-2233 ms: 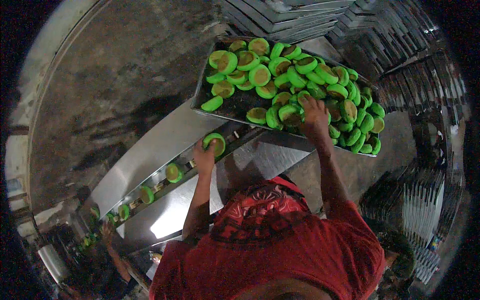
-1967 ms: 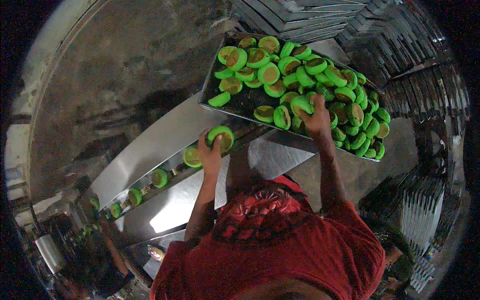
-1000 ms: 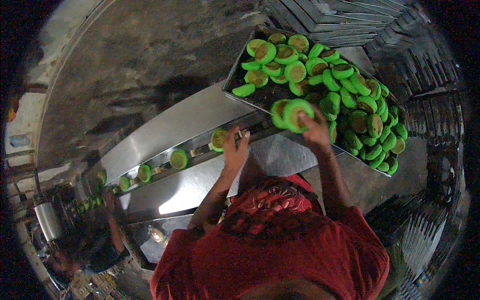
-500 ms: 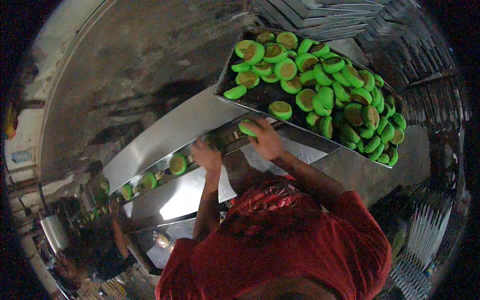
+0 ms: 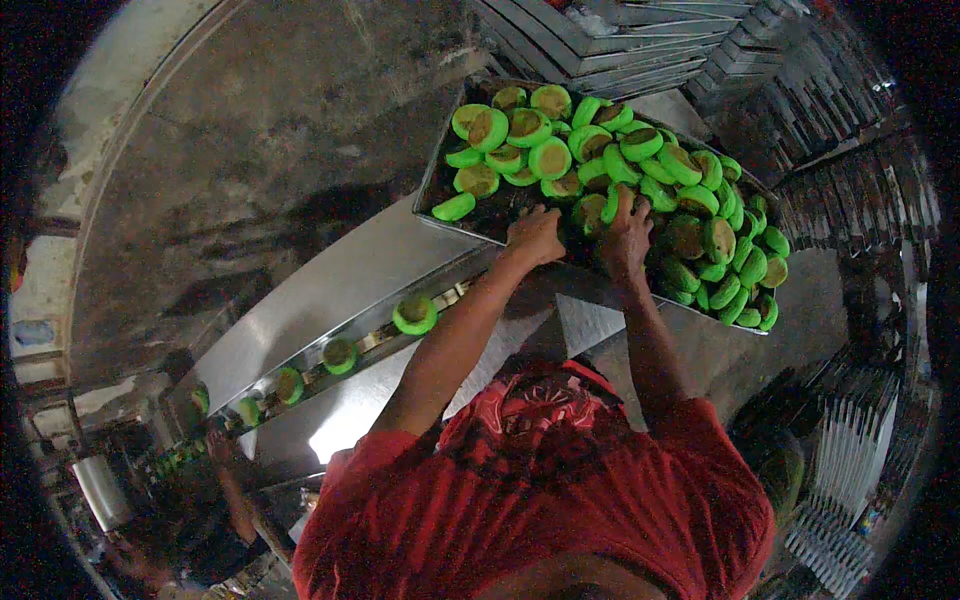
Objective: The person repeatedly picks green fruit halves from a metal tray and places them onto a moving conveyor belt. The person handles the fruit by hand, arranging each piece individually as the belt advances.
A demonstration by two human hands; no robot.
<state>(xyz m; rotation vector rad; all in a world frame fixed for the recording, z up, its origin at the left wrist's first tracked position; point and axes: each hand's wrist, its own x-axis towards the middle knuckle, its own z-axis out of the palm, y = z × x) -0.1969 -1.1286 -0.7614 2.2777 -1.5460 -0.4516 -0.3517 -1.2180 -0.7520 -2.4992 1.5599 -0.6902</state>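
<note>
A dark, low-rimmed tray (image 5: pixel 468 229) holds a heap of green buns (image 5: pixel 550 158) with brown flat faces, lying at many angles. At the tray's front edge, my left hand (image 5: pixel 537 236) reaches in with its fingers curled downward; whatever is under them is hidden. To its right, my right hand (image 5: pixel 628 240) is closed on a green bun (image 5: pixel 612 204) at the front of the heap. Below and left of the tray, several green buns sit spaced apart in a row on a narrow conveyor (image 5: pixel 376 336), the closest one (image 5: pixel 414 315) near my left forearm.
Shiny metal panels (image 5: pixel 300 290) flank the conveyor. At its far left end another person's hand (image 5: pixel 217 445) is beside the buns, near a metal cylinder (image 5: pixel 102 493). Stacked metal trays (image 5: pixel 640 45) stand behind the heap, with more racks (image 5: pixel 850 470) at right.
Both hands have left the conveyor and moved up and right into the tray. The bun my right hand held now appears to rest on the conveyor, and that hand grips another.
</note>
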